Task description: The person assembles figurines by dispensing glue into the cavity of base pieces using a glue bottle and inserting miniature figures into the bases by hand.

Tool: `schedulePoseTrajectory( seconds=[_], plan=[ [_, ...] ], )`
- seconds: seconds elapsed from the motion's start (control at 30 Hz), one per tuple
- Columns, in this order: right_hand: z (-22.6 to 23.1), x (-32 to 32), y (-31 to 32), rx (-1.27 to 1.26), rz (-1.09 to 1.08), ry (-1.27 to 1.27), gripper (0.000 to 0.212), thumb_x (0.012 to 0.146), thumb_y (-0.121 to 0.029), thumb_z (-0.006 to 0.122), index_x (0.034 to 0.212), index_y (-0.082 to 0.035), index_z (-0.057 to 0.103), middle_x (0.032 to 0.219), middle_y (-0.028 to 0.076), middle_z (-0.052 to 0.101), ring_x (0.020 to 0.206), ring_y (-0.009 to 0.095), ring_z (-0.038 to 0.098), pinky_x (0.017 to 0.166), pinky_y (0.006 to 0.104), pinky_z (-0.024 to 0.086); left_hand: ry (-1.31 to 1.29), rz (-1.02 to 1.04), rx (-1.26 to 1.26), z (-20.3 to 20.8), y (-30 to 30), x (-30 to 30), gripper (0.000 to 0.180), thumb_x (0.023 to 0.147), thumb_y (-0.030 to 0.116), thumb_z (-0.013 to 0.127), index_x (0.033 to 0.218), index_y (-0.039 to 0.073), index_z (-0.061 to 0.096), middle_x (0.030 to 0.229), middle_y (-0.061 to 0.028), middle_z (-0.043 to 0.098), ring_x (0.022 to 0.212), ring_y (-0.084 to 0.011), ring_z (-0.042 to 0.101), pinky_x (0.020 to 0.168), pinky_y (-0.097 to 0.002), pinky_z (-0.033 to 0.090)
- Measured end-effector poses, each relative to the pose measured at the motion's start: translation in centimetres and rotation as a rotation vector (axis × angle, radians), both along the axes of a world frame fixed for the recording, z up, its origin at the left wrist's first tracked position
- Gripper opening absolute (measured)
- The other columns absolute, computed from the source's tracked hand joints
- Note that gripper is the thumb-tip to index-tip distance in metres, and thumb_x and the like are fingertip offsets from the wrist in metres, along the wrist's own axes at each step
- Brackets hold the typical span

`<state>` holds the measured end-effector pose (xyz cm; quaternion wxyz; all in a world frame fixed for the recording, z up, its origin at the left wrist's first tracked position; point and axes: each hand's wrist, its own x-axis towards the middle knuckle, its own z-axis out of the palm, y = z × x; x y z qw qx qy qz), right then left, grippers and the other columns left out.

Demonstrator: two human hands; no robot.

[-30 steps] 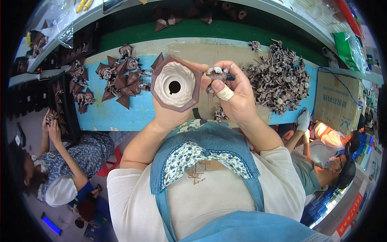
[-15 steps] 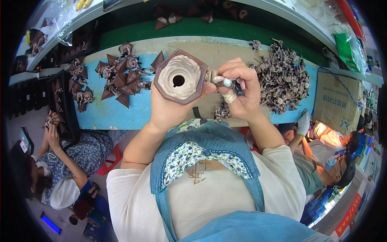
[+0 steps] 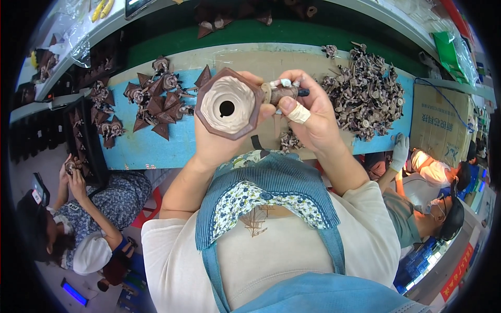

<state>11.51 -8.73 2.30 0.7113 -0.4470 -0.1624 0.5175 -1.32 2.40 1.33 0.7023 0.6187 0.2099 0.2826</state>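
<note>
My left hand (image 3: 213,143) is closed around a brown many-sided hollow piece (image 3: 229,95). Its cream, rippled inside faces up, with a dark round hole notched at one edge. In my right hand (image 3: 322,125) a small brown figurine (image 3: 282,94) lies on its side between thumb and fingers. The figurine's round tan base meets the right side of the hollow piece, close to my left fingertips; whether the two are joined I cannot tell. Cream tape (image 3: 299,113) wraps my right thumb. A light blue-white bit (image 3: 285,82) shows by the right fingers.
Several brown pointed pieces with figurines (image 3: 164,101) lie on the blue mat at left. A large heap of figurines (image 3: 362,99) covers the right side. A cardboard box (image 3: 441,122) stands beyond it. People sit at both sides; a gloved hand (image 3: 400,151) rests by the table edge.
My right fingers have shifted on the figurine, which now shows more of its brown length. The hollow piece has tilted and moved slightly left and down.
</note>
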Motion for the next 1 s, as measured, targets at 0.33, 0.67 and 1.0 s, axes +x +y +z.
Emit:
schedulePoseTrajectory(
  seconds=[0.33,0.67,1.0],
  plan=[
    [4.6,3.3,-0.2,0.070,0.185,-0.981,0.036,0.073,-0.001,0.066,0.105,-0.002,0.050,0.090,0.008,0.056,0.079,0.017,0.055,0.073,0.0272,0.046,-0.022,-0.160,-0.113,0.5,-0.4,0.0,0.070,0.064,0.015,0.084,0.120,0.001,0.043,0.108,-0.0081,0.056,0.101,-0.0151,0.055,0.088,-0.0297,0.045],
    [7.8,2.4,2.1,0.131,0.374,-1.676,0.034,0.062,0.004,0.064,0.094,-0.003,0.051,0.081,0.010,0.052,0.065,0.024,0.049,0.059,0.0341,0.041,-0.046,-0.046,0.139,0.7,-1.3,0.8,0.063,0.062,0.015,0.080,0.115,0.001,0.048,0.097,-0.0114,0.063,0.090,-0.0204,0.064,0.079,-0.0315,0.051],
    [6.0,1.9,2.4,0.263,0.318,-1.590,0.034,0.052,-0.002,0.061,0.085,-0.002,0.051,0.075,0.011,0.050,0.061,0.027,0.050,0.054,0.0353,0.041,0.062,0.090,0.384,0.8,-1.7,1.2,0.058,0.058,0.015,0.083,0.105,0.002,0.051,0.090,-0.0131,0.064,0.081,-0.0291,0.065,0.070,-0.0347,0.052]
  ],
)
